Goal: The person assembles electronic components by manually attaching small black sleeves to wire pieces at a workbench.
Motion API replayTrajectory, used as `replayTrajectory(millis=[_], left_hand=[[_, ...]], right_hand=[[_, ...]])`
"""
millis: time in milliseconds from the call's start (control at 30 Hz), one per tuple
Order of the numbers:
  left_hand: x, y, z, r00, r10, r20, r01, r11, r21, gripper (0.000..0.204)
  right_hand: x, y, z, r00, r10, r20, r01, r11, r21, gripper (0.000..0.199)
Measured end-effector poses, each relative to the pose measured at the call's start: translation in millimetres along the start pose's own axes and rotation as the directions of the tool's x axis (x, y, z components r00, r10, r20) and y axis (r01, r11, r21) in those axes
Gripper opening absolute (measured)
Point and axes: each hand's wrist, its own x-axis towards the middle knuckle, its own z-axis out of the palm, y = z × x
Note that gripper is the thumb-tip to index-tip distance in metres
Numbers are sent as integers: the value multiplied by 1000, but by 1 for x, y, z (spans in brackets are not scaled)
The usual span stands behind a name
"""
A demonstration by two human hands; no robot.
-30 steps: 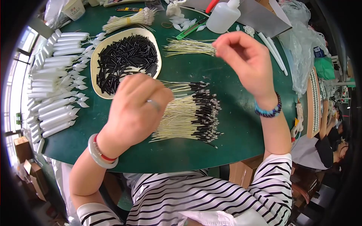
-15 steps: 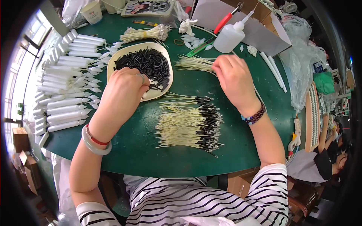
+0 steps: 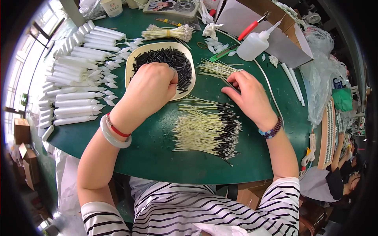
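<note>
Left hand (image 3: 151,88) curled over the oval dish (image 3: 132,63) of black tubes (image 3: 165,59), fingertips hidden, grasp unclear. Right hand (image 3: 250,98) right of dish, pinching pale wires (image 3: 216,69).

My fingertips are out of sight here.
My left hand (image 3: 151,88) covers part of the black tubes (image 3: 165,61) in the oval dish (image 3: 130,67); whatever my right hand (image 3: 248,96) pinches is too small to tell. Photo card (image 3: 169,6) cut off up top.
</note>
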Motion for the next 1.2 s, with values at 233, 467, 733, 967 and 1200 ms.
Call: replayTrajectory(millis=[233,467,733,967,1200], left_hand=[[2,0,-6,993,-59,98,63,997,-45,9],[-1,3,1,987,151,-57,-136,970,203,8],[-18,38,-1,985,-142,93,167,721,-672,19],[-17,43,2,967,-132,218,252,620,-743,17],[-18,41,6,989,-70,132,147,633,-760,18]], right_hand=[[4,-5,2,999,-42,-12,41,995,-88,15],[0,-5,2,976,-181,-124,190,980,64,12],[-8,-37,-14,989,-77,-124,117,924,363,9],[-9,-48,-21,988,-109,-112,145,912,385,8],[-10,-48,-18,986,-126,-112,156,930,332,6]])
